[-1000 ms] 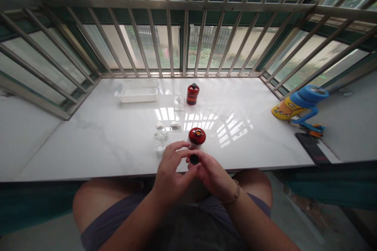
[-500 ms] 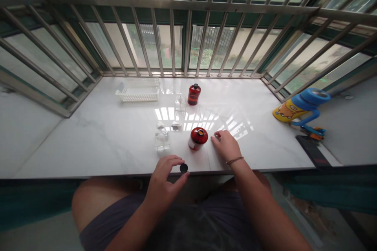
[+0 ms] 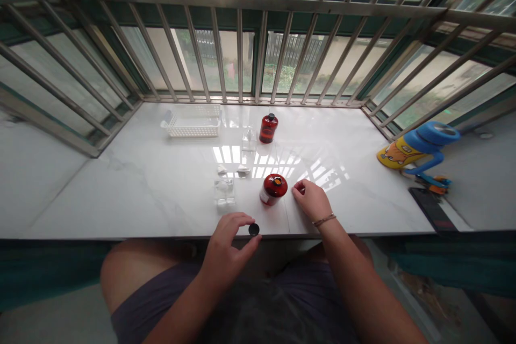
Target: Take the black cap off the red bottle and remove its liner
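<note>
While the left hand (image 3: 230, 241) pinches a round black cap (image 3: 253, 230) at the front edge of the white marbled tabletop (image 3: 133, 193), the right hand (image 3: 313, 201) has its fingers curled just right of a glossy dark-red bottle (image 3: 271, 192); whether it grips anything cannot be told. Bottle upright, mouth uncovered; a second, black-capped red bottle (image 3: 267, 130) stands farther back, near a clear square container (image 3: 249, 141).

One camera, worn on the person's head, looks forward and down across the worktop (image 3: 161, 188) from above its near edge. Its wide view runs from the lap (image 3: 157, 295) at the bottom to the window bars (image 3: 258, 2) at the top, with the left hand (image 3: 226, 242) and right hand (image 3: 314, 201) in the lower middle, fairly close to the lens.
</note>
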Action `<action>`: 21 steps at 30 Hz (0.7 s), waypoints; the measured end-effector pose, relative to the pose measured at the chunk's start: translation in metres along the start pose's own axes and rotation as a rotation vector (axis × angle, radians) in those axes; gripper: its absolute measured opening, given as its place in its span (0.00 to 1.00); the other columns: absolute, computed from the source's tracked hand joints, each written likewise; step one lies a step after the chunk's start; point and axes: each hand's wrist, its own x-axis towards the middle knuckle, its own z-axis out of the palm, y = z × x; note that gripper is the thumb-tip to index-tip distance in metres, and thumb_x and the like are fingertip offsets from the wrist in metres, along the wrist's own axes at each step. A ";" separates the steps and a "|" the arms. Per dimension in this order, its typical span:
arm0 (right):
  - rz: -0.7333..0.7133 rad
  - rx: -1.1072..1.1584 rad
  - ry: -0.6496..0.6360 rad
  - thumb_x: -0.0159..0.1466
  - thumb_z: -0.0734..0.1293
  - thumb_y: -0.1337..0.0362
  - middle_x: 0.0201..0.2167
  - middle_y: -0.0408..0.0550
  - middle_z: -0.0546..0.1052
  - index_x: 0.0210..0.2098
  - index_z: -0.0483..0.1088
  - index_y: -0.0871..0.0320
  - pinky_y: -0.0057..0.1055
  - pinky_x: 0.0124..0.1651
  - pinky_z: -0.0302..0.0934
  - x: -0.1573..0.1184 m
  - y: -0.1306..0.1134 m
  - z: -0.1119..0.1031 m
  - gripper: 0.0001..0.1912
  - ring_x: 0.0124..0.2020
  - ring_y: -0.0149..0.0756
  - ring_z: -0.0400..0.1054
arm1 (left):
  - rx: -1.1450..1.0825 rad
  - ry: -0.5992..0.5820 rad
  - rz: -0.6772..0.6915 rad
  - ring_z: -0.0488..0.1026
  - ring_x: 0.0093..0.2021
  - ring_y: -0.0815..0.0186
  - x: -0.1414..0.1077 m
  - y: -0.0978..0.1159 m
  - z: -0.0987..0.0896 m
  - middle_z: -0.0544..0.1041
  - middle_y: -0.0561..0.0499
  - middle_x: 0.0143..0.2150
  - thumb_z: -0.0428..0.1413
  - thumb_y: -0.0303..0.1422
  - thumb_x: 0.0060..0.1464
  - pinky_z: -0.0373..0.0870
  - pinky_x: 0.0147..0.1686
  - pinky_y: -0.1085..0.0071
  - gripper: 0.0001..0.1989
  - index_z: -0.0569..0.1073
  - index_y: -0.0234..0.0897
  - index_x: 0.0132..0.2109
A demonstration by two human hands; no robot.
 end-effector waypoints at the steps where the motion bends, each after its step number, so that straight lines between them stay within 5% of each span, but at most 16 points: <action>1: -0.004 0.025 0.008 0.68 0.70 0.61 0.33 0.46 0.82 0.36 0.77 0.56 0.33 0.40 0.62 -0.002 0.001 -0.002 0.06 0.34 0.38 0.75 | -0.002 -0.001 -0.002 0.79 0.54 0.56 0.000 0.000 0.000 0.81 0.47 0.52 0.66 0.30 0.64 0.77 0.56 0.59 0.12 0.78 0.44 0.53; 7: -0.128 0.193 0.121 0.71 0.71 0.52 0.38 0.46 0.84 0.40 0.77 0.53 0.35 0.44 0.70 -0.045 -0.019 -0.021 0.11 0.38 0.40 0.78 | -0.013 0.003 -0.003 0.79 0.53 0.56 0.003 0.004 0.000 0.81 0.47 0.51 0.66 0.29 0.63 0.77 0.55 0.60 0.12 0.78 0.44 0.53; 10: -0.553 0.199 0.338 0.72 0.71 0.64 0.42 0.48 0.85 0.43 0.78 0.53 0.40 0.51 0.71 -0.082 -0.039 -0.037 0.02 0.44 0.42 0.78 | -0.024 -0.002 -0.006 0.79 0.53 0.56 0.005 0.009 -0.002 0.81 0.47 0.51 0.66 0.29 0.63 0.77 0.54 0.60 0.12 0.78 0.44 0.53; 14: -1.045 0.047 0.343 0.72 0.68 0.75 0.50 0.51 0.86 0.50 0.79 0.58 0.49 0.62 0.67 -0.123 -0.064 -0.057 0.11 0.49 0.42 0.77 | -0.037 -0.012 0.006 0.79 0.52 0.57 0.008 0.017 -0.002 0.81 0.47 0.50 0.66 0.30 0.64 0.77 0.54 0.61 0.12 0.78 0.44 0.53; 21: -1.190 0.052 0.371 0.74 0.65 0.74 0.47 0.51 0.87 0.45 0.81 0.61 0.47 0.62 0.68 -0.145 -0.082 -0.066 0.11 0.46 0.39 0.78 | -0.050 0.002 0.053 0.79 0.52 0.58 0.008 0.027 -0.002 0.81 0.48 0.50 0.65 0.29 0.64 0.77 0.54 0.61 0.12 0.77 0.43 0.53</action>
